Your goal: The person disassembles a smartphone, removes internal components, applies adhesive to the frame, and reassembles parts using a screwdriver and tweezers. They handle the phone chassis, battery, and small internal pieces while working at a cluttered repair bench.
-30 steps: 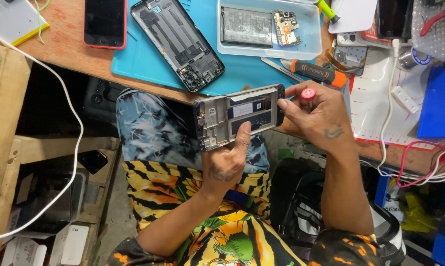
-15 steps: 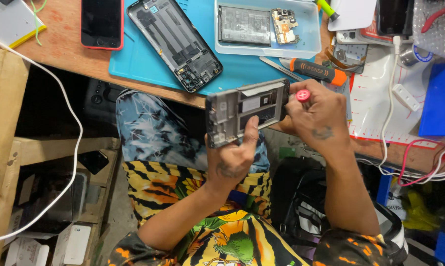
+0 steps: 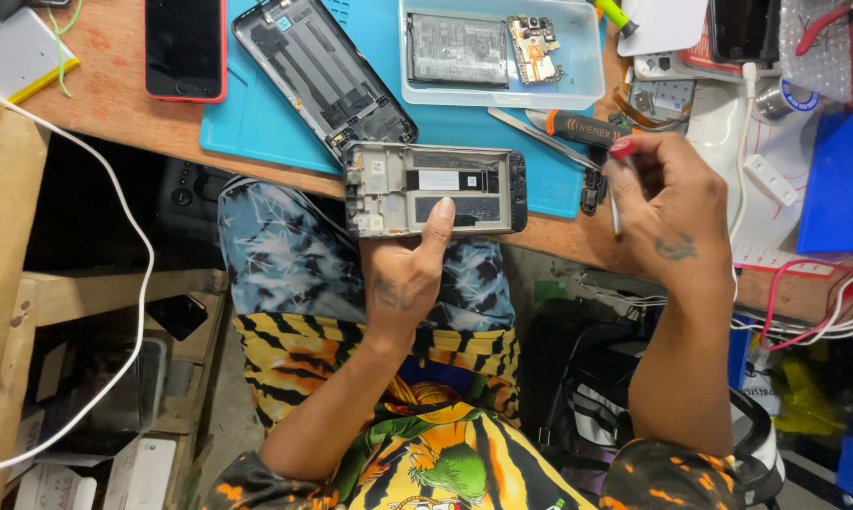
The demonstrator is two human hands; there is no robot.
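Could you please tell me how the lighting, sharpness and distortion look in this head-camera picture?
Head view: even, soft light on the blue work mat, with no harsh glare; the grey opened phone frame in the left hand is sharp; the right hand holding a thin red-capped tool looks slightly soft; the space under the wooden bench is in dark shadow; wide-angle bending shows at the edges.

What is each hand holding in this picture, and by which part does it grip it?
The left hand holds the opened phone frame by its lower long edge, thumb on the inside. The right hand grips a thin red-capped tool near its top.
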